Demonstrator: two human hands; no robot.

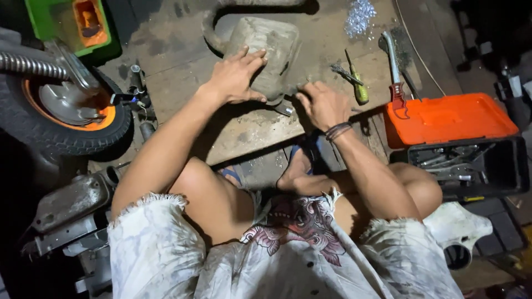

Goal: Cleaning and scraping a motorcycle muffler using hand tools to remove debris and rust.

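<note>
I squat over a dirty wooden board (183, 83). My left hand (235, 77) lies flat with fingers spread on a grey, dusty metal exhaust muffler (269, 47) that rests on the board, its curved pipe (213, 22) bending away at the top. My right hand (324, 105), with bands at the wrist, is closed at the muffler's lower end around a small metal tool (284, 108); the tool is mostly hidden by the fingers.
A yellow-green screwdriver (357, 86) and a red-handled wrench (394, 75) lie right of my hands. An open orange-lidded toolbox (454, 119) holds several tools. A motorcycle wheel (61, 111) with orange rim stands left, engine parts (72, 202) below it. Metal shavings (360, 15) lie far up.
</note>
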